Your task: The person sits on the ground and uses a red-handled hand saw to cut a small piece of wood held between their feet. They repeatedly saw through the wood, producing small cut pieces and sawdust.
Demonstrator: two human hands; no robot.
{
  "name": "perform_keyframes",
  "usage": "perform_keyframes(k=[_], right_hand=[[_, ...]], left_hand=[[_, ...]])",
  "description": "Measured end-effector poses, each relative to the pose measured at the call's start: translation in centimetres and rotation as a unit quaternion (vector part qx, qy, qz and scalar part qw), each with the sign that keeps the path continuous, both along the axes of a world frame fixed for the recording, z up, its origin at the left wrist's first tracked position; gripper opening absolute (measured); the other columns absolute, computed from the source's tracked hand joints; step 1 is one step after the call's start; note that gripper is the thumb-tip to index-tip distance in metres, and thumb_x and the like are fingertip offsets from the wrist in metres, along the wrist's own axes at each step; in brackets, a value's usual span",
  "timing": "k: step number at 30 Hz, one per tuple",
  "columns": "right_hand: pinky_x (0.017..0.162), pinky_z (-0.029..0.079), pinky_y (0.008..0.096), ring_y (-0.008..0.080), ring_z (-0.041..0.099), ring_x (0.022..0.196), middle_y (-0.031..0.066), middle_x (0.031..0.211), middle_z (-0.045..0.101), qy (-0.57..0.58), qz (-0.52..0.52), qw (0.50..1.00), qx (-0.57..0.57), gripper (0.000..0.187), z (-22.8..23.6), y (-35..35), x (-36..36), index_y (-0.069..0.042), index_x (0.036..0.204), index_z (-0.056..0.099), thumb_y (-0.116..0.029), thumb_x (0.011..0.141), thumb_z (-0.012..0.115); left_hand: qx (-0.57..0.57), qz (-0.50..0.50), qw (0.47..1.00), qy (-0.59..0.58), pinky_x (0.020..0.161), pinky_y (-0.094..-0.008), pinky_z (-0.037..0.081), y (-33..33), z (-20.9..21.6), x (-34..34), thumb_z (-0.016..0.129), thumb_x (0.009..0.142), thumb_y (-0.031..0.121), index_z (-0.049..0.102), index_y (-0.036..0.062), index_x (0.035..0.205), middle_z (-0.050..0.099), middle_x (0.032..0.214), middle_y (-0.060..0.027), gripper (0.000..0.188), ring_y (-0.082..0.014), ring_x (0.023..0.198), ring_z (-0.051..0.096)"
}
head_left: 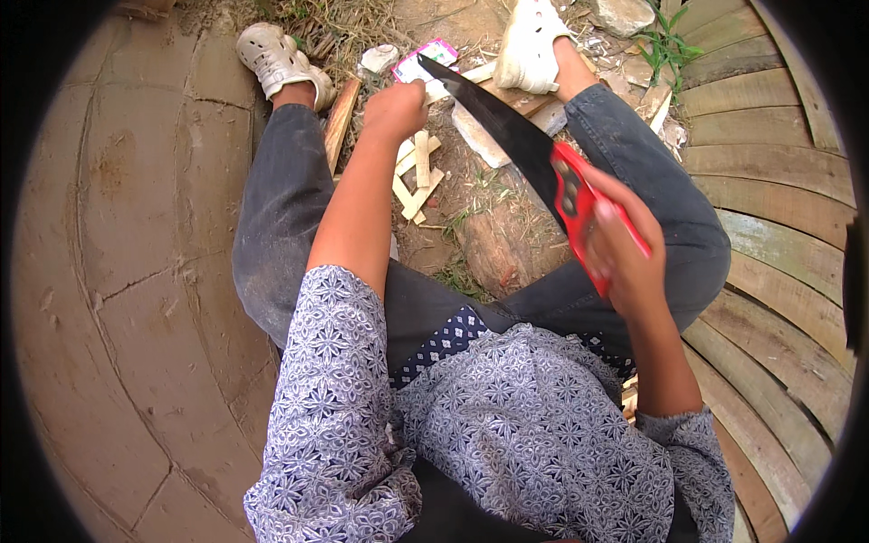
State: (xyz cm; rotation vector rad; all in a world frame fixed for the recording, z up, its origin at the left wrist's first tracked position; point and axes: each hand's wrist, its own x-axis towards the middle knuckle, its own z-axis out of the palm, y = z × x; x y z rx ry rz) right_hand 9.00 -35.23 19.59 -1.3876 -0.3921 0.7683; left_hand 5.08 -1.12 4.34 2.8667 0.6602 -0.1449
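My right hand (625,249) is wrapped round the red handle of a handsaw (502,119). Its dark blade slants up and to the left, with the tip close to my left hand (396,110). The fingers of that hand are closed at the left end of a pale wooden strip (480,74), which runs out to the right between my feet. The blade crosses over the strip near my fist. Whether its teeth touch the wood, I cannot tell. My left fingertips are hidden from above.
Several short pale wood offcuts (418,176) lie on the dirt between my legs, near a log (493,249). A pink-edged packet (425,60) and stones (625,14) lie farther off. A cracked brown surface (163,271) spreads at left, wooden slats (769,235) at right.
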Motion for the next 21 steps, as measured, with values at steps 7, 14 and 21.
perform_keyframes(k=[7, 14, 21], right_hand=[[0.048, 0.040, 0.0223, 0.0049, 0.050, 0.056, 0.0000, 0.088, 0.066, 0.010, 0.004, 1.000, -0.009, 0.030, -5.5, 10.5, 2.7, -0.009, 0.127, 0.066, -0.020, 0.100, 0.060], [0.048, 0.038, 0.0169, 0.0000, 0.047, 0.054, 0.0054, 0.094, 0.068, -0.057, 0.002, 0.996, -0.070, 0.036, 0.3, -1.8, -1.7, 0.004, 0.132, 0.057, -0.013, 0.101, 0.053], [0.078, 0.050, 0.0236, 0.0083, 0.062, 0.094, 0.0060, 0.111, 0.069, -0.005, -0.028, 0.999, -0.023, 0.032, -7.1, 12.8, 4.9, -0.003, 0.126, 0.066, -0.019, 0.099, 0.062]], left_hand=[[0.027, -0.016, 0.999, -0.011, 0.077, -0.0484, 0.056, -1.4, 1.1, 0.9, 0.061, 0.080, 0.011, 0.066, 0.0043, 0.098, 0.072, 0.093, -0.0192, 0.020, -0.0371, 0.090, 0.071], [0.011, 0.000, 1.000, -0.003, 0.077, -0.0505, 0.055, -1.2, 0.8, 0.1, 0.059, 0.087, 0.019, 0.063, 0.0047, 0.101, 0.071, 0.095, -0.0187, 0.021, -0.0385, 0.091, 0.069], [0.004, -0.002, 1.000, -0.012, 0.075, -0.0506, 0.055, -1.9, 0.9, 1.3, 0.055, 0.089, 0.019, 0.063, 0.0039, 0.101, 0.071, 0.092, -0.0200, 0.021, -0.0384, 0.089, 0.070]])
